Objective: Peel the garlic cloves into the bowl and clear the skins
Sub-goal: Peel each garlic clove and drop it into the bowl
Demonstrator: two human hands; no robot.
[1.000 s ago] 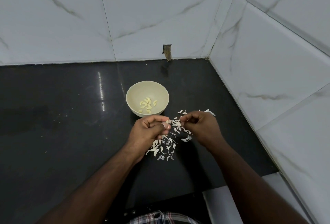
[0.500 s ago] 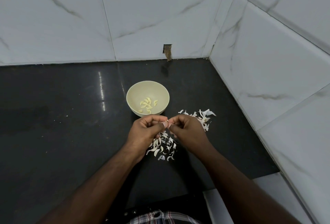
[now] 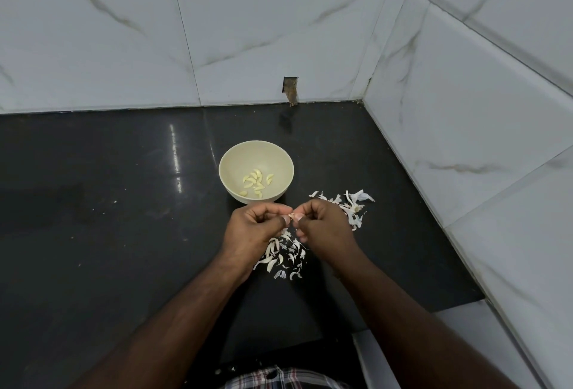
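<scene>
A cream bowl (image 3: 235,156) stands on the black counter and holds several peeled garlic cloves (image 3: 256,183). Just in front of it, my left hand (image 3: 251,229) and my right hand (image 3: 326,227) meet fingertip to fingertip and both pinch one small garlic clove (image 3: 292,216), which is mostly hidden by the fingers. Loose white skins (image 3: 283,253) lie on the counter under and between my hands. A second patch of skins (image 3: 350,205) with a stem piece lies to the right of my right hand.
The black counter (image 3: 108,218) ends at white marble-look tiled walls (image 3: 465,128) at the back and right. A small dark notch (image 3: 290,89) sits in the back wall behind the bowl. A white ledge (image 3: 381,364) shows at the lower right.
My right hand has moved left from the right skin patch to meet my left hand. Both now pinch the clove together, and the right skin patch is uncovered.
</scene>
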